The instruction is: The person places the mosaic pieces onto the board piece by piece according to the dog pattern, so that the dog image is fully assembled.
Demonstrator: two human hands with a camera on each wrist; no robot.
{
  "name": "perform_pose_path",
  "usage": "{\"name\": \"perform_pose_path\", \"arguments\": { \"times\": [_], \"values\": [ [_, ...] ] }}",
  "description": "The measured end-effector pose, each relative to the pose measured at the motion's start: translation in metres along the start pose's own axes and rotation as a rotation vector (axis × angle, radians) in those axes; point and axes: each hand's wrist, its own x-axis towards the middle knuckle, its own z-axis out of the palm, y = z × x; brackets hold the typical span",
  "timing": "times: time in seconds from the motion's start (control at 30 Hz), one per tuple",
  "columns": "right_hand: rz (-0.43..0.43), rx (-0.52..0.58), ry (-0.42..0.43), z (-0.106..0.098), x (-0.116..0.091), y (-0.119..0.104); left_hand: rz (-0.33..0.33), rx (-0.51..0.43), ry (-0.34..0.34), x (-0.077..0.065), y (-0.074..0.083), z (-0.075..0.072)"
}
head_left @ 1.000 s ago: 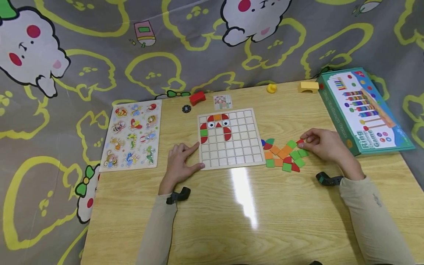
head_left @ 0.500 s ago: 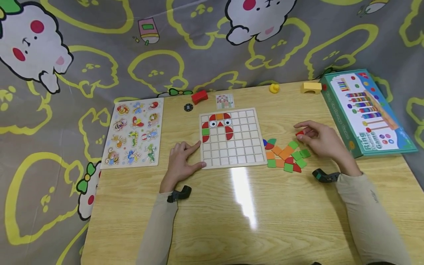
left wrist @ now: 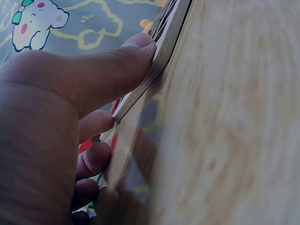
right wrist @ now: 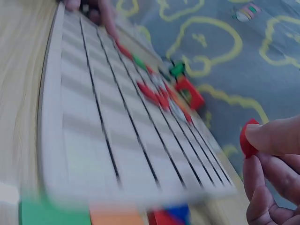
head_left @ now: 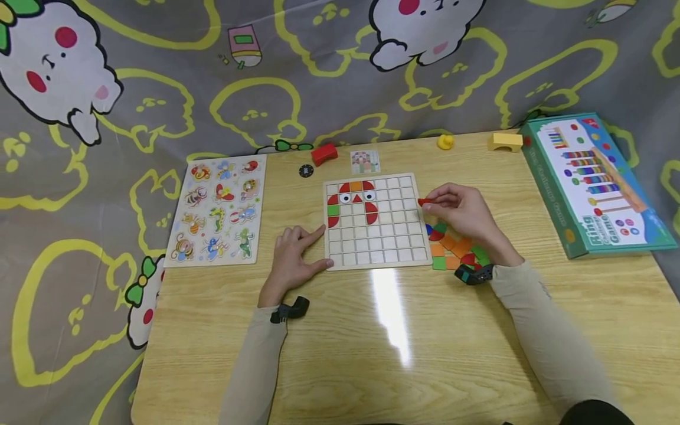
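My right hand pinches a small red tile with a curved edge between thumb and index finger, just off the right side of the wooden grid board. On the board's upper left, red curved tiles, a green square, an orange tile and two eye tiles form part of a figure. My left hand touches the board's left edge with spread thumb and index finger; in the left wrist view its thumb rests against the board's edge.
Loose coloured tiles lie right of the board, partly hidden under my right wrist. Behind it are a picture card, red block, black disc, duck and yellow block. An insect puzzle and game box flank it.
My right hand has picked the red tile from the loose pile, lifted it and carried it left to the board's right edge. My left hand stays at the board.
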Motion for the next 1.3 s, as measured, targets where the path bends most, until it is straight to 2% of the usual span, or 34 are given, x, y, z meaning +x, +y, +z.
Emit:
{"name": "perform_pose_path", "arguments": {
  "times": [0.17, 0.33, 0.47, 0.53, 0.77, 0.87, 0.97, 1.2, 1.3],
  "values": [
    [0.028, 0.157, -0.041, 0.031, 0.018, -0.015, 0.003, 0.006, 0.003, 0.000, -0.001, 0.002],
    [-0.002, 0.160, -0.108, 0.058, 0.032, -0.027, 0.003, 0.004, 0.000, 0.001, -0.001, 0.001],
    [-0.079, 0.151, -0.126, 0.077, 0.041, -0.033, 0.005, 0.013, -0.005, 0.002, 0.000, 0.001],
    [-0.136, 0.107, -0.119, 0.085, 0.045, -0.035, 0.004, 0.016, -0.008, 0.002, 0.001, 0.000],
    [-0.364, -0.148, -0.084, 0.108, 0.058, -0.039, 0.001, 0.003, -0.009, 0.002, 0.001, -0.002],
    [-0.422, -0.223, -0.077, 0.115, 0.062, -0.040, 0.004, 0.001, -0.003, 0.001, 0.000, -0.002],
    [-0.442, -0.289, -0.077, 0.120, 0.066, -0.040, 0.005, -0.005, 0.003, 0.001, -0.001, -0.001],
    [-0.400, -0.449, -0.102, 0.128, 0.071, -0.040, 0.005, 0.001, 0.006, 0.001, -0.002, -0.001],
    [-0.393, -0.481, -0.112, 0.128, 0.071, -0.042, 0.002, -0.001, 0.004, 0.002, -0.002, -0.002]
  ]
}}
